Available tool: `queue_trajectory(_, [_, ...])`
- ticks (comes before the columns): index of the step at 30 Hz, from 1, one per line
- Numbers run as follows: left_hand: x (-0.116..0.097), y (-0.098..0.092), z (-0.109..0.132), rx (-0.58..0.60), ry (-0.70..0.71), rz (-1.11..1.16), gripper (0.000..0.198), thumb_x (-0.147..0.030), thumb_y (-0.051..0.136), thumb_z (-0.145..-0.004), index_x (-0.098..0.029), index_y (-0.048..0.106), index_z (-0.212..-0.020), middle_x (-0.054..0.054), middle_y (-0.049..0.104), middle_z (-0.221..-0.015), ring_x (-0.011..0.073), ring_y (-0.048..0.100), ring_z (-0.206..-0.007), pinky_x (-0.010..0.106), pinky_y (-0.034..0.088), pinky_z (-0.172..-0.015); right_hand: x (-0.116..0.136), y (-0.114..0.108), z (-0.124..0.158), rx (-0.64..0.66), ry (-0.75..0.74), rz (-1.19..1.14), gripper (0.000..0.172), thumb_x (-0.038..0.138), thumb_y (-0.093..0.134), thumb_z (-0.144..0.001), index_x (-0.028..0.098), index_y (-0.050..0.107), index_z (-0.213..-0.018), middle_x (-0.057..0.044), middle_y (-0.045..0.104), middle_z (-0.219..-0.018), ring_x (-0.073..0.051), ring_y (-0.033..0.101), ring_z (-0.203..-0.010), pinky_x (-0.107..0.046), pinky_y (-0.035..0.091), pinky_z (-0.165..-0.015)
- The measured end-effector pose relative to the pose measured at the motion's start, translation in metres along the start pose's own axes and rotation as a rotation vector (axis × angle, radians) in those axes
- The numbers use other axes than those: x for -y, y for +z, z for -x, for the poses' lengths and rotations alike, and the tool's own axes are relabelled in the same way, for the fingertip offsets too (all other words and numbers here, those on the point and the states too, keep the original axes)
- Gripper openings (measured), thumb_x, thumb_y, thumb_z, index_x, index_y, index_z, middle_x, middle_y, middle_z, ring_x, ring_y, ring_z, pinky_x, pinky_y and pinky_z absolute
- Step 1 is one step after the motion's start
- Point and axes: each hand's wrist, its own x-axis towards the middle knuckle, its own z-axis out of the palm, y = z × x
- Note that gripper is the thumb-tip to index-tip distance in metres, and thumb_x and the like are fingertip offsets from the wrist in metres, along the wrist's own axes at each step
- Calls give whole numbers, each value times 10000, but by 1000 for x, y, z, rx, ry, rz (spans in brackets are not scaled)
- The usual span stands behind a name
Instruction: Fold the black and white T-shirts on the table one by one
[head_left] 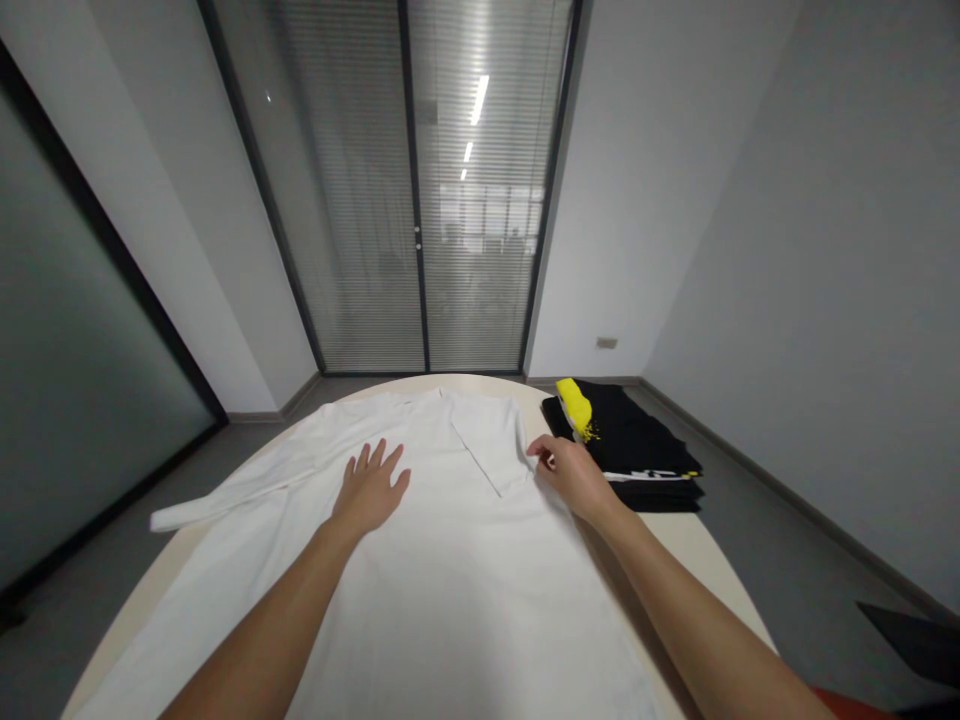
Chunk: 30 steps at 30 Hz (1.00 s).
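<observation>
A white long-sleeved shirt [457, 560] lies spread over the round table, one sleeve stretched out to the left. Its right part is folded inward, making a slanted flap [491, 440] near the far end. My left hand [371, 490] rests flat on the cloth with fingers spread. At the shirt's right edge, my right hand [574, 470] has its thumb and fingers pinched together on the fabric; the fingertips are partly hidden.
A stack of folded black clothes [630, 430] with a yellow patch sits on the table [720, 560], just beyond my right hand. Glass doors with blinds [480, 280] stand behind the table. A dark object [915, 640] shows at the lower right.
</observation>
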Motion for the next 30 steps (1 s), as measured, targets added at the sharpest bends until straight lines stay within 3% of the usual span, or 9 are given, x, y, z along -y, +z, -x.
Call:
queue_trajectory(5, [0,1,0,0,1,-13,588,-493,358,-1014,-251,395,-1549,118,287,-1640,380,235,-1510,544,233,-1197,4,1,1,26,-44,43,288,62,551,-833,185,750,-1002,-65,709,-937,-183,647,-887,-263,459,-827])
queue_trajectory(13, [1,3,0,-35,14,8,584,-485,363,-1009,-238,422,-1535,122,326,-1625,391,269,-1497,561,242,-1187,2,2,0,1,-92,52,224,96,574,-846,187,725,-984,-48,685,-922,-164,637,-826,-253,451,-779])
queue_trajectory(17, [-5,-8,1,-121,167,11,515,-329,433,-985,-207,487,-1483,113,454,-1554,324,405,-1428,499,288,-1180,1,3,0,1,-90,71,250,59,568,-818,182,702,-990,-41,696,-914,-160,636,-822,-244,439,-769])
queue_trajectory(20, [-23,-24,2,-114,326,16,443,-177,438,-951,-237,595,-1361,84,616,-1378,257,567,-1235,406,423,-1064,1,4,0,9,-86,79,262,49,572,-808,179,696,-999,-40,700,-917,-156,634,-819,-239,427,-761])
queue_trajectory(24, [-70,-43,5,-28,460,50,341,-194,487,-954,-266,662,-1237,74,686,-1182,250,619,-1076,372,488,-930,1,5,0,18,-60,82,281,49,578,-798,183,693,-1017,-34,701,-913,-149,630,-809,-233,414,-749])
queue_trajectory(27, [-107,-45,8,-22,553,93,332,-224,535,-956,-281,653,-1260,64,676,-1202,251,617,-1073,359,508,-886,1,5,0,17,-80,66,281,49,569,-805,183,687,-1022,-35,696,-920,-143,622,-804,-228,412,-748])
queue_trajectory(30, [-128,-35,10,-21,617,126,257,-206,538,-961,-298,715,-1124,39,682,-1171,232,619,-1047,328,516,-843,0,5,0,23,-78,63,287,44,569,-807,184,684,-1029,-35,693,-918,-141,615,-796,-228,411,-743])
